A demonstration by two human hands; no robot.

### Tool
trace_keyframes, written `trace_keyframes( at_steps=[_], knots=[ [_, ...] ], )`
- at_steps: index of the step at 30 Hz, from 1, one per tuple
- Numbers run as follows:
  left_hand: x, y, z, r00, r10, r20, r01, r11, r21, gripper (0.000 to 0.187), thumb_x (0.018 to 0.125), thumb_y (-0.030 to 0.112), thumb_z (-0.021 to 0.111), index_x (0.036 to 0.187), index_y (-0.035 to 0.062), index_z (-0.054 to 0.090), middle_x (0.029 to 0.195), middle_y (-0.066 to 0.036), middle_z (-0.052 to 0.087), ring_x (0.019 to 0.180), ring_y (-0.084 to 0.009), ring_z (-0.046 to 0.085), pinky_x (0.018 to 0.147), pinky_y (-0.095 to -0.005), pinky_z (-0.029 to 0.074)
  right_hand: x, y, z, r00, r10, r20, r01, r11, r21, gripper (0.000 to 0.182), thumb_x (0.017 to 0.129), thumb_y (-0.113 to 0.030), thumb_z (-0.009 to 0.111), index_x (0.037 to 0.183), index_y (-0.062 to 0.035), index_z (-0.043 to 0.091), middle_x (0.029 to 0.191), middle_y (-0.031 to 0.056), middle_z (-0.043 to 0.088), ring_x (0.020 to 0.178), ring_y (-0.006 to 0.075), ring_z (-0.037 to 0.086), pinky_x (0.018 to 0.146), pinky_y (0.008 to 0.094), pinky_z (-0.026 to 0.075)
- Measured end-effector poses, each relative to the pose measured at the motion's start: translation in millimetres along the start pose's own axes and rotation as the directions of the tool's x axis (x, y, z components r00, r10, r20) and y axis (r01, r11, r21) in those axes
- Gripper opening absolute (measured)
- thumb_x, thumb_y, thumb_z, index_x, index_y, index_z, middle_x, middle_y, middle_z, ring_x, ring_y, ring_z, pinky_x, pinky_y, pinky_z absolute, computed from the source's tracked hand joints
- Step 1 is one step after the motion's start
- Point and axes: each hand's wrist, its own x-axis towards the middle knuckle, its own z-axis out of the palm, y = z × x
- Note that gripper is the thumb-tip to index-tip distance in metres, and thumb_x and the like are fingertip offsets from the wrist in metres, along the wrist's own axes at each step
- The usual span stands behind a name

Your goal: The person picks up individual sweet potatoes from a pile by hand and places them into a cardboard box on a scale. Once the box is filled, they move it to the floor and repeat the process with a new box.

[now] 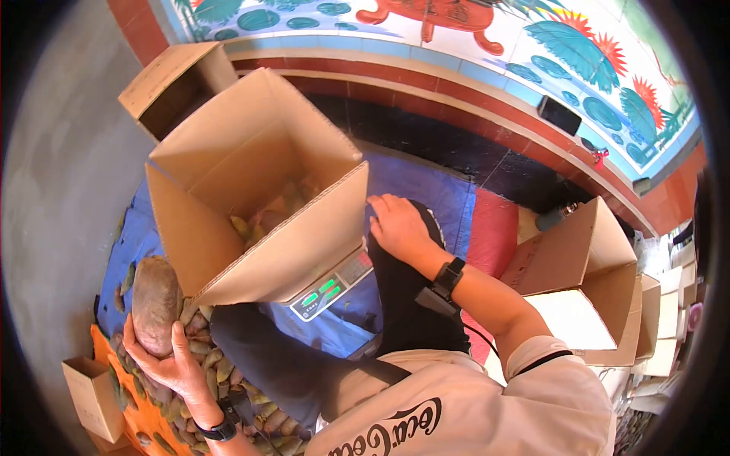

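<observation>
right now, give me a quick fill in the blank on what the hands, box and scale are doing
1. The left hand holds a large brown ____.
2. The open cardboard box sits on a ____ with green digits.
3. The right hand rests beside the box and wears a black ____ on its wrist.

Missing words: sweet potato; scale; watch
</observation>
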Motion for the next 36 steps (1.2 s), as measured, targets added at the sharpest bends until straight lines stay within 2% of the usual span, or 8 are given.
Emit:
trace_keyframes(
  at_steps=[6, 10, 14, 15, 20, 22, 27, 36],
  knots=[
    [15.9, 30.3, 33.9, 0.979, 0.167, 0.120, -0.162, 0.986, -0.046, 0.057, 0.078, 0.013, 0.073, 0.128, 0.0008, 0.046, 0.124, -0.014, 0.050, 0.116, -0.0282, 0.046, 0.103, -0.0402, 0.033, -3.3, 3.8, 2.5, 1.000, 0.004, -0.020, -0.005, 1.000, -0.019, 0.034, 0.072, -0.010, 0.061, 0.103, 0.0017, 0.055, 0.085, 0.0129, 0.055, 0.081, 0.0287, 0.056, 0.074, 0.0385, 0.045],
    [20.3, 37.3, 53.0, 0.963, 0.181, 0.199, -0.164, 0.981, -0.098, 0.063, 0.067, 0.000, 0.074, 0.125, 0.0011, 0.048, 0.121, -0.015, 0.050, 0.115, -0.0320, 0.047, 0.102, -0.0423, 0.033, -3.7, 3.8, 2.4, 1.000, 0.005, -0.029, -0.004, 1.000, 0.020, 0.034, 0.072, -0.009, 0.061, 0.104, 0.0022, 0.054, 0.084, 0.0122, 0.054, 0.081, 0.0278, 0.055, 0.075, 0.0375, 0.044],
    [18.4, 42.0, 66.5, 0.948, 0.200, 0.247, -0.178, 0.978, -0.105, 0.065, 0.068, -0.002, 0.072, 0.128, 0.0013, 0.046, 0.120, -0.015, 0.051, 0.113, -0.0323, 0.048, 0.101, -0.0406, 0.034, -4.4, 3.4, 1.2, 1.000, 0.011, -0.005, -0.011, 1.000, 0.012, 0.033, 0.072, -0.009, 0.061, 0.103, 0.0018, 0.055, 0.084, 0.0115, 0.054, 0.080, 0.0266, 0.056, 0.074, 0.0369, 0.044],
    [17.1, 41.8, 68.7, 0.956, 0.187, 0.226, -0.167, 0.980, -0.106, 0.053, 0.076, 0.001, 0.068, 0.126, 0.0013, 0.049, 0.118, -0.015, 0.053, 0.111, -0.0295, 0.050, 0.100, -0.0379, 0.036, -4.5, 3.6, 2.4, 1.000, 0.013, 0.000, -0.013, 1.000, 0.020, 0.032, 0.073, -0.009, 0.060, 0.103, 0.0018, 0.055, 0.084, 0.0115, 0.054, 0.080, 0.0266, 0.056, 0.074, 0.0369, 0.044],
    [12.9, 35.1, 65.8, 0.939, 0.087, 0.334, -0.024, 0.982, -0.187, 0.040, 0.085, 0.001, 0.059, 0.124, -0.0025, 0.050, 0.117, -0.018, 0.051, 0.106, -0.0317, 0.051, 0.093, -0.0422, 0.040, -4.0, 5.1, 6.2, 1.000, 0.019, 0.014, -0.019, 1.000, 0.018, 0.032, 0.073, -0.010, 0.059, 0.102, 0.0018, 0.055, 0.084, 0.0117, 0.054, 0.080, 0.0267, 0.055, 0.074, 0.0367, 0.044],
    [9.1, 30.1, 65.1, 0.936, 0.219, 0.277, -0.202, 0.975, -0.090, 0.038, 0.089, 0.009, 0.057, 0.124, -0.0035, 0.049, 0.118, -0.019, 0.051, 0.107, -0.0331, 0.051, 0.094, -0.0432, 0.040, -3.9, 4.2, 5.2, 1.000, -0.020, -0.011, 0.020, 1.000, 0.015, 0.031, 0.073, -0.010, 0.059, 0.102, 0.0016, 0.055, 0.084, 0.0116, 0.054, 0.080, 0.0268, 0.055, 0.074, 0.0363, 0.044],
    [-6.0, 6.6, 59.7, 0.925, 0.262, 0.275, -0.256, 0.965, -0.058, 0.049, 0.098, 0.033, 0.040, 0.134, -0.0006, 0.042, 0.142, -0.022, 0.034, 0.131, -0.0369, 0.034, 0.107, -0.0464, 0.028, -3.0, 2.1, 2.4, 1.000, -0.005, 0.019, 0.005, 1.000, 0.006, 0.031, 0.073, -0.011, 0.060, 0.101, 0.0005, 0.054, 0.084, 0.0113, 0.054, 0.080, 0.0264, 0.055, 0.073, 0.0361, 0.043],
    [-58.8, -51.7, 60.1, 0.963, 0.171, 0.209, -0.172, 0.985, -0.010, 0.061, 0.098, 0.039, 0.036, 0.141, -0.0034, 0.028, 0.144, -0.023, 0.030, 0.133, -0.0376, 0.030, 0.110, -0.0483, 0.022, -4.0, 2.0, 5.8, 1.000, -0.020, 0.015, 0.020, 1.000, -0.002, 0.033, 0.073, -0.010, 0.060, 0.104, 0.0005, 0.054, 0.085, 0.0112, 0.054, 0.080, 0.0260, 0.056, 0.073, 0.0361, 0.044]
  ],
)
